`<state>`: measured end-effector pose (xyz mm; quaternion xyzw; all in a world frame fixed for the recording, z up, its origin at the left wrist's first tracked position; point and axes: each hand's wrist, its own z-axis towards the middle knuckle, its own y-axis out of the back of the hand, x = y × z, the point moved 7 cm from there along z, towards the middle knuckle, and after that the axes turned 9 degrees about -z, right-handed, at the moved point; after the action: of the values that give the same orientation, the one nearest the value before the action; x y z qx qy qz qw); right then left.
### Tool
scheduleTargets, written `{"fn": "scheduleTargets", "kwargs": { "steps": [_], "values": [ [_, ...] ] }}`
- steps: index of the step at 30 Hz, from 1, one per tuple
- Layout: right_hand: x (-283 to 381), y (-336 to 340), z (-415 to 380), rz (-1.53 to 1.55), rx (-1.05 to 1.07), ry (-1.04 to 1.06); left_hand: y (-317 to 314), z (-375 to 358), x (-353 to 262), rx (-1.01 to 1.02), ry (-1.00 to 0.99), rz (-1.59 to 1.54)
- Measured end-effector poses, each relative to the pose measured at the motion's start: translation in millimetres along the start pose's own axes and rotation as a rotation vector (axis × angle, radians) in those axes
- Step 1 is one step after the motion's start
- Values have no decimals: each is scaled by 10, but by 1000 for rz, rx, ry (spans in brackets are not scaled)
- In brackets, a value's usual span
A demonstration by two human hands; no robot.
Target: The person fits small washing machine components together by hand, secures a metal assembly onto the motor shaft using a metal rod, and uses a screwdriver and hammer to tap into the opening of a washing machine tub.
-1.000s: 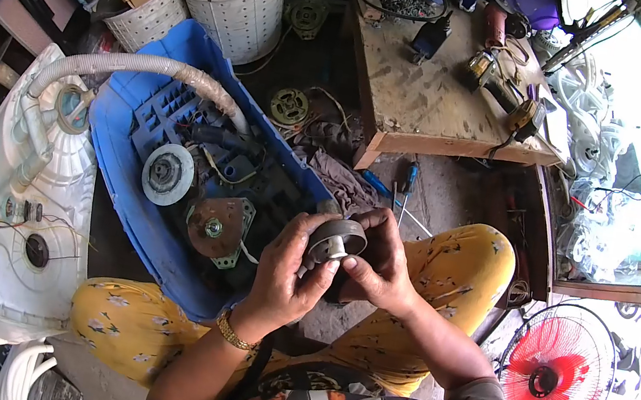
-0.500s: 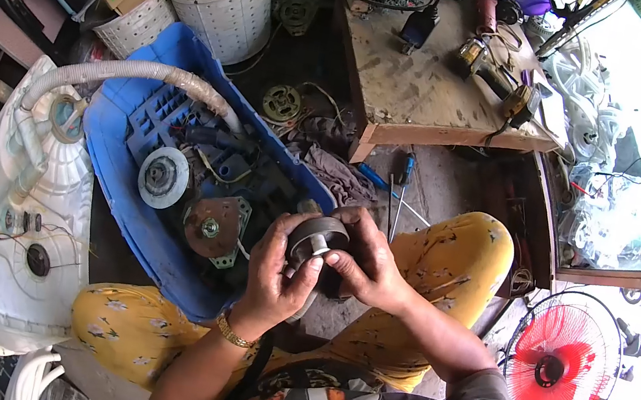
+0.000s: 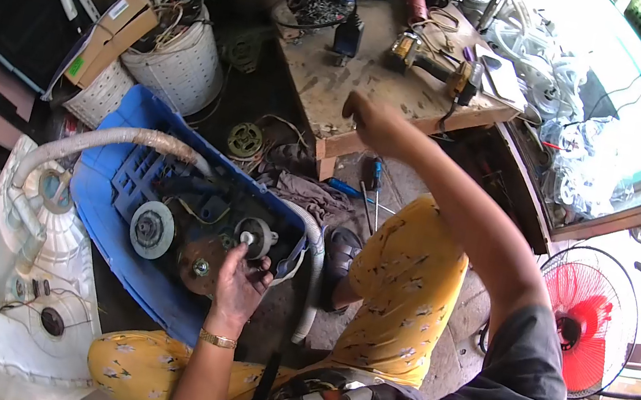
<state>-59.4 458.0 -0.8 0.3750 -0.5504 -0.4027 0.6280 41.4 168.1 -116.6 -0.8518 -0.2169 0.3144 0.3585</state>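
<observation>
My left hand (image 3: pixel 240 287) is closed on a round dark metal part with a short pale shaft (image 3: pixel 257 237), held over the right end of a blue plastic tub-like housing (image 3: pixel 136 296). A brown round motor-like part (image 3: pixel 200 252) and a pale grey disc (image 3: pixel 152 229) lie in that housing. My right hand (image 3: pixel 373 121) is raised over the front of a worn wooden table (image 3: pixel 307 82). Its fingers are curled together and bent downward; whether anything is between them is hidden.
On the table lie a yellow-black power drill (image 3: pixel 407 48), a dark bottle-like item (image 3: pixel 348 36) and a red tool (image 3: pixel 414 2). Blue-handled screwdrivers (image 3: pixel 377 174) rest on the floor. A red fan (image 3: pixel 573 322) stands at right, a white plastic shell (image 3: pixel 41 254) at left.
My right hand has let go of the round part and moved up to the table. My left hand has shifted left with the part. The view has turned, and one leg has shifted.
</observation>
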Motion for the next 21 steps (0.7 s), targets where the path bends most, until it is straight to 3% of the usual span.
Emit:
{"fn": "scheduleTargets", "kwargs": {
  "steps": [3, 6, 9, 11, 12, 15, 19, 21],
  "values": [
    [-669, -187, 445, -180, -100, 37, 103, 116, 60, 120, -55, 100],
    [-1219, -457, 719, -13, -116, -41, -108, -4, -81, 87, -197, 230],
    [-1282, -529, 727, -134, -120, -21, 225, 12, -181, 5, -348, 422],
    [-1428, -647, 768, -207, -161, -44, 76, -55, -240, 84, -538, 513],
    [-1340, -551, 660, -103, -250, -25, 310, 24, -266, 117, -516, 535],
    [-1244, -178, 334, 145, -588, 160, 147, 12, -301, 181, -547, 570],
    [-1580, -53, -586, 565, -532, -256, 236, 44, -371, 182, -548, 493],
    [-1904, -311, -1177, 517, -586, -385, 51, 40, -382, 227, -556, 555]
  ]
}}
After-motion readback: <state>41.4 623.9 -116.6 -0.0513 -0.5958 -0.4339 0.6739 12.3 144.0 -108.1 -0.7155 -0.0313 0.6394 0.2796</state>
